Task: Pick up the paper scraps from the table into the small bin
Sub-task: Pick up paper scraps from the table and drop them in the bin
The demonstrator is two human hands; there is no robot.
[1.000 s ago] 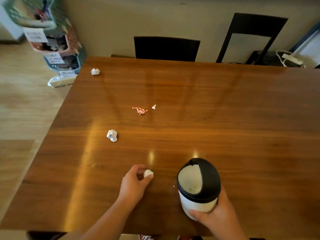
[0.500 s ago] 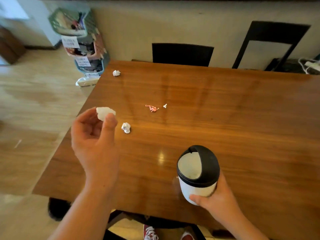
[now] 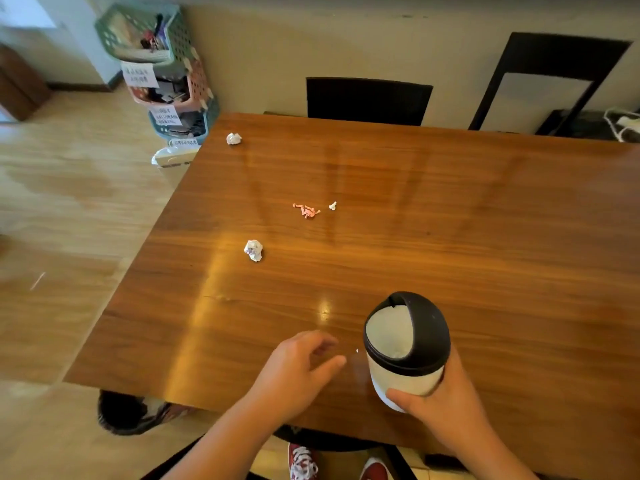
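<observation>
A glossy brown wooden counter [image 3: 450,220], seen from above, with a visible grain and bright reflections. The small bin [image 3: 407,348], the landmark here, stands near the counter's near edge: a white cylinder with a smooth black domed lid whose white swing flap faces the person. The right hand [image 3: 446,400] wraps the bin's lower wall, its grip pressed around the smooth side.

Just left of the bin, the left hand [image 3: 298,372] hovers low over the wood with its grip loosely spread, thumb and fingers apart; whether anything lies inside the curled fingers cannot be told. A tiny white speck [image 3: 357,350] lies between that hand and the bin.

Four paper scraps are left. A crumpled white ball [image 3: 254,250] sits beyond and left of the bin. Farther beyond the bin lie a twisted pink-orange strip [image 3: 306,211] and, just beside it, a very small white shred [image 3: 332,205]. A second white ball [image 3: 233,138] rests well beyond and left of the bin, near the counter's far left corner.

The scraps look almost weightless, soft and springy, with creased, matte surfaces. The balls should take a light pinch across their middle; the strip and shred likely need fingertips pressed flat against the slick wood. None appears fragile, though the light pieces could skid or blow away.
</observation>
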